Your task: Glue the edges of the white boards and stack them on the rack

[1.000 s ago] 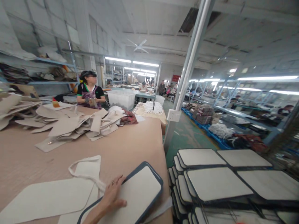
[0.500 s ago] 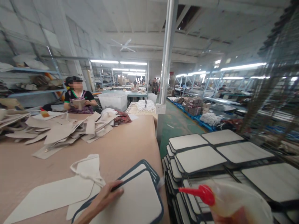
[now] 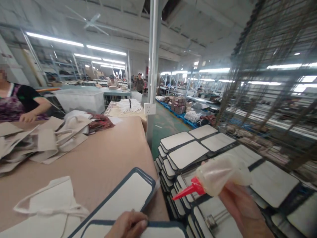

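My left hand (image 3: 128, 224) pinches the dark-edged rim of a pale rounded panel (image 3: 158, 231) at the bottom centre. Under and behind it lies a stack of similar panels (image 3: 126, 195) with dark borders, near the table's right edge. My right hand (image 3: 240, 201) is wrapped round a translucent squeeze bottle (image 3: 220, 173), whose red nozzle (image 3: 189, 189) points down and left. The bottle is held above the rack of panels, right of the table. Cream fabric pieces with a strap (image 3: 52, 198) rest left of my left hand.
Stacked panels (image 3: 188, 154) fill a rack at the right, beside hanging wire mesh (image 3: 277, 49). A metal post (image 3: 152, 66) stands at the table's far corner. Beige pieces (image 3: 47, 140) are heaped at the left, near a person (image 3: 27, 102). A plastic bin (image 3: 80, 100) stands behind.
The view has turned right. My left hand has pulled the top panel down toward me, off the stack's far end. The bottle in my right hand has risen and its nozzle now tilts down.
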Action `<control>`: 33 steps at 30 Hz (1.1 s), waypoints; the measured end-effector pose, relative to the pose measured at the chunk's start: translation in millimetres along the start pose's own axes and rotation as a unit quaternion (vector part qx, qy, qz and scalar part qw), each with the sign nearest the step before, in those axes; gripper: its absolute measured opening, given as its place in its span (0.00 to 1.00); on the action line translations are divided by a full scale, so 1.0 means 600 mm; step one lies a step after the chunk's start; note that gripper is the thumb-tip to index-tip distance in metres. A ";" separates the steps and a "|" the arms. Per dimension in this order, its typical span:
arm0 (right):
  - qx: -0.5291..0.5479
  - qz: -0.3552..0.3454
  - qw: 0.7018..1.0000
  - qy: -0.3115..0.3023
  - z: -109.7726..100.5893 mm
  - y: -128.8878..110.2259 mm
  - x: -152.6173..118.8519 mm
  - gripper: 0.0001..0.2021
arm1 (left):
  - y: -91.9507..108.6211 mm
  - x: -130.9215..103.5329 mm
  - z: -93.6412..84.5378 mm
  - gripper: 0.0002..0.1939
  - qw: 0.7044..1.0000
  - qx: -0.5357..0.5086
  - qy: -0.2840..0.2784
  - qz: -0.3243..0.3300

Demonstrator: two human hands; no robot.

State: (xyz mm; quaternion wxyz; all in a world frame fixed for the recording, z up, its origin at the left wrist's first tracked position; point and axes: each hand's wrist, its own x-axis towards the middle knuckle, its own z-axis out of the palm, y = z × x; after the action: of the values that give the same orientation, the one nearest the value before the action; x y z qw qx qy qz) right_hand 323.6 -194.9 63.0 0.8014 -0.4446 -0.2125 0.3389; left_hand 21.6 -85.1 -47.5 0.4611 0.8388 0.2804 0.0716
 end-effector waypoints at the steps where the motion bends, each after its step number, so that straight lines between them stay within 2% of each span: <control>1: -0.013 -0.012 1.000 0.010 0.009 -0.010 -0.001 0.25 | 0.010 0.014 -0.011 0.21 1.000 0.016 0.006 0.020; 3: -0.046 -0.036 0.998 0.004 0.029 -0.033 -0.005 0.28 | 0.038 0.044 -0.048 0.19 0.995 0.051 0.023 0.078; 5: -0.071 -0.057 0.995 -0.030 0.049 -0.055 -0.013 0.28 | 0.071 0.071 -0.097 0.18 0.984 0.103 0.037 0.138; 8: -0.091 -0.075 0.991 -0.063 0.067 -0.077 -0.026 0.25 | 0.115 0.100 -0.166 0.16 0.962 0.176 0.025 0.208; 11: -0.103 -0.074 0.988 -0.085 0.064 -0.082 -0.029 0.24 | 0.144 0.116 -0.204 0.15 0.946 0.212 0.006 0.246; 14: -0.108 -0.062 0.987 -0.105 0.051 -0.078 -0.023 0.24 | 0.161 0.120 -0.209 0.15 0.940 0.209 -0.019 0.268; 18: -0.113 -0.057 0.987 -0.101 0.047 -0.076 -0.032 0.28 | 0.177 0.100 -0.177 0.17 0.949 0.184 -0.056 0.251; 22: -0.080 -0.060 0.990 -0.096 0.050 -0.079 -0.053 0.27 | 0.166 0.074 -0.132 0.20 0.956 0.104 -0.120 0.248; 24: -0.069 -0.056 0.991 -0.097 0.046 -0.081 -0.058 0.27 | 0.151 0.072 -0.122 0.19 0.960 0.059 -0.144 0.234; 26: -0.065 -0.050 0.992 -0.094 0.038 -0.082 -0.061 0.29 | 0.139 0.078 -0.127 0.18 0.966 0.028 -0.156 0.205; 28: -0.070 -0.036 0.993 -0.092 0.031 -0.080 -0.062 0.32 | 0.135 0.089 -0.145 0.18 0.969 0.019 -0.158 0.191; 31: -0.077 -0.022 0.991 -0.105 0.024 -0.075 -0.060 0.32 | 0.145 0.100 -0.180 0.18 0.969 0.034 -0.147 0.194; 33: -0.080 -0.039 0.988 -0.125 0.022 -0.071 -0.055 0.30 | 0.158 0.103 -0.200 0.17 0.967 0.036 -0.147 0.205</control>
State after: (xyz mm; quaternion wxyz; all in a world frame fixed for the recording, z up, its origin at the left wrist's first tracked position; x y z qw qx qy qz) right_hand 307.9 -227.3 105.2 0.7432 -0.4526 -0.3545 0.3422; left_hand 66.2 -3.7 88.9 0.4423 0.8957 0.0341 0.0304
